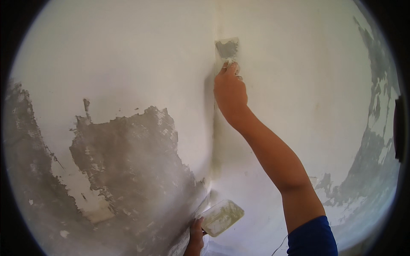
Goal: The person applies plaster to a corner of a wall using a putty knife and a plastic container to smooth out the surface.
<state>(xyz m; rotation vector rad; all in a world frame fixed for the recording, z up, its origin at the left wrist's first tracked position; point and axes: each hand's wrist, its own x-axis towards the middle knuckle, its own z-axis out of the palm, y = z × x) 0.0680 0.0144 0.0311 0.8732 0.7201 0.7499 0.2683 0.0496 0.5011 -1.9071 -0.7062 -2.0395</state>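
Scraper [227, 48] sits by the wall corner [214, 149], right hand [230, 88] closed on it, likely to steer; left hand [196, 234] grips a smeared board [223, 218] near, likely for easy reach.

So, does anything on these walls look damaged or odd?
Yes: a large, ragged grey patch interrupts the white left wall, and jagged grey areas mark the outer side of the right wall. They look uneven against the white; whether that's damage, I can't tell.
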